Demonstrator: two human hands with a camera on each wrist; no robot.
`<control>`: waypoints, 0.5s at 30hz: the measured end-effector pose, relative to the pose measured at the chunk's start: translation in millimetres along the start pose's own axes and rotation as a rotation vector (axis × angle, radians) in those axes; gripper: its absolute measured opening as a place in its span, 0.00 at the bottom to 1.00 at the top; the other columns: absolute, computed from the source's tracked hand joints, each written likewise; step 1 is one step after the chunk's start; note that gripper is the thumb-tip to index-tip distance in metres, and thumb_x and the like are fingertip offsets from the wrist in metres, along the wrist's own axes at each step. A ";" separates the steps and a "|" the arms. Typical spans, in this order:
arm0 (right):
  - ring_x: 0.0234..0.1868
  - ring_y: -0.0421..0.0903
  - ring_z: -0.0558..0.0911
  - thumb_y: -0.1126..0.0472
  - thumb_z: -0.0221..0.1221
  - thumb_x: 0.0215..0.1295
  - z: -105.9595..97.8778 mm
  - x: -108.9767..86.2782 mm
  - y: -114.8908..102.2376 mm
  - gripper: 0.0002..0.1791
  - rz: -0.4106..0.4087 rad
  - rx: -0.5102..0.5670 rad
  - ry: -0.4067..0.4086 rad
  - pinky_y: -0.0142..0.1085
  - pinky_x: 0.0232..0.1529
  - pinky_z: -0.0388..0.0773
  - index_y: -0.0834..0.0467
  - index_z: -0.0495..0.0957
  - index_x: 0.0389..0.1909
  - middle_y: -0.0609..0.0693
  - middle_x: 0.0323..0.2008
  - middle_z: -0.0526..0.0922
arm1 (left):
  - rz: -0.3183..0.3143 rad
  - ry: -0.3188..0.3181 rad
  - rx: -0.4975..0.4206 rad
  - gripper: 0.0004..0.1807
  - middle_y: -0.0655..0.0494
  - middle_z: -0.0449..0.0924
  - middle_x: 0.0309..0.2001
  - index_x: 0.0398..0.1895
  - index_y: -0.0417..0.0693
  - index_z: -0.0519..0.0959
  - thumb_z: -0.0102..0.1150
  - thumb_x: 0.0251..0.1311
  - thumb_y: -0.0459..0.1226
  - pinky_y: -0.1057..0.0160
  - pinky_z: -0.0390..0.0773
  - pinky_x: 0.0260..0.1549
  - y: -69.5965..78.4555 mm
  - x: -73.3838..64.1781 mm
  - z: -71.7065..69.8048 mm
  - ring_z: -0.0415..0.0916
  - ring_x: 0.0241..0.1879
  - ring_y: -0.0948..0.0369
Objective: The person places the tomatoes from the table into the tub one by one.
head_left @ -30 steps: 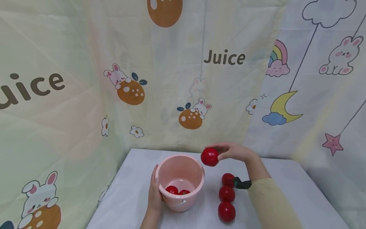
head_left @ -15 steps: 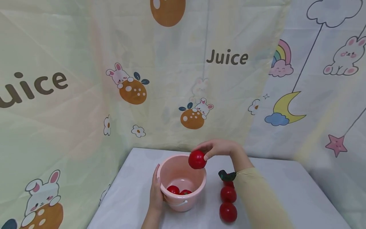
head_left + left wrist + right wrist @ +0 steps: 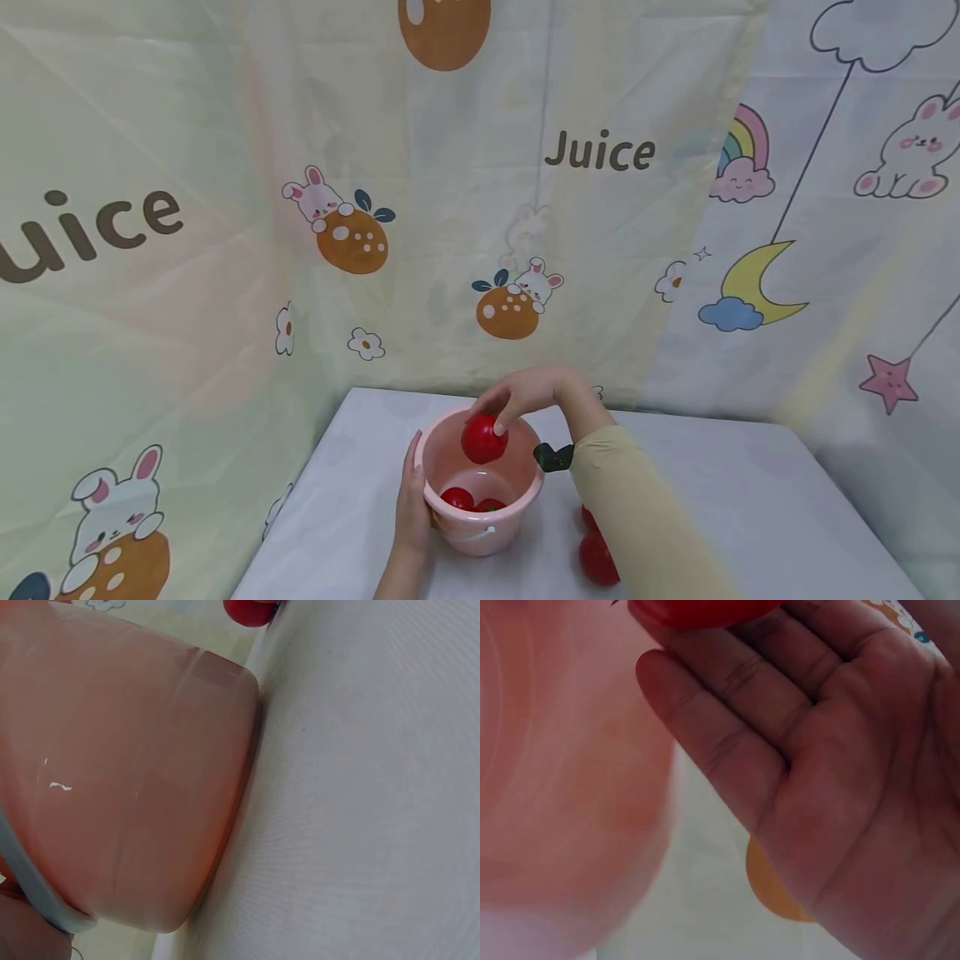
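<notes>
My right hand pinches a red tomato between thumb and fingers, inside the mouth of a pink bucket. Its palm and fingers fill much of the right wrist view, with the tomato at the top edge. The left hand grips the bucket's left side, fingers up along the rim. In the left wrist view the bucket wall stands close, with its pale handle hanging down. Two tomatoes lie on the bucket's bottom, one at the left and one beside it.
Right of the bucket, a red tomato and part of another show on the white table, partly hidden by the right sleeve. A dark strap piece sits at that wrist. Printed curtains close off the back and sides.
My right hand has carried the tomato leftward from beside the bucket to inside its mouth, and slightly down. The sleeve now covers more of the table tomatoes. The left hand keeps its hold.
</notes>
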State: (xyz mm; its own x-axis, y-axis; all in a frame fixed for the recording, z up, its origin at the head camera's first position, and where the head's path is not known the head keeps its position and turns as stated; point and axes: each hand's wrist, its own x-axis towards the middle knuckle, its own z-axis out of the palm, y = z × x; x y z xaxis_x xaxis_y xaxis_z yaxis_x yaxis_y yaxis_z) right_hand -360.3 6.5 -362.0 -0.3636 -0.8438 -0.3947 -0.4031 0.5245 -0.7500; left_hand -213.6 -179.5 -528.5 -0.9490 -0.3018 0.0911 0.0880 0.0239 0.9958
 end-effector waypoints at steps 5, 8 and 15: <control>0.52 0.45 0.74 0.52 0.70 0.44 5.8 17.3 -9.1 0.29 0.062 -0.047 -0.015 0.44 0.43 0.81 0.41 0.76 0.52 0.39 0.48 0.79 | 0.014 -0.009 -0.012 0.26 0.77 0.58 0.64 0.64 0.85 0.51 0.41 0.63 0.57 0.45 0.69 0.57 -0.2 -0.2 0.1 0.55 0.66 0.63; 0.50 0.45 0.75 0.51 0.72 0.40 10.0 25.6 -13.0 0.29 0.092 -0.091 -0.022 0.44 0.42 0.81 0.39 0.77 0.50 0.38 0.46 0.79 | 0.014 -0.009 -0.017 0.27 0.78 0.58 0.64 0.64 0.85 0.51 0.42 0.62 0.56 0.45 0.70 0.56 0.4 -0.6 0.0 0.55 0.66 0.63; 0.49 0.45 0.75 0.51 0.74 0.35 18.0 38.4 -15.1 0.30 0.174 -0.148 -0.036 0.45 0.42 0.81 0.36 0.78 0.46 0.38 0.44 0.79 | -0.003 0.006 0.004 0.28 0.79 0.56 0.64 0.64 0.86 0.51 0.43 0.61 0.57 0.45 0.70 0.56 0.8 -1.3 0.6 0.54 0.67 0.62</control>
State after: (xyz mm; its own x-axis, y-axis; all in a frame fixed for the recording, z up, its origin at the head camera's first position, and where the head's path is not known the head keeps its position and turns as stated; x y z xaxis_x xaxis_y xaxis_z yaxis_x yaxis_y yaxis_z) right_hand -353.1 -35.9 -375.4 -0.4096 -0.7412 -0.5318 -0.4566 0.6712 -0.5839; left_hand -212.5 -178.5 -527.8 -0.9474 -0.3076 0.0880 0.0839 0.0264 0.9961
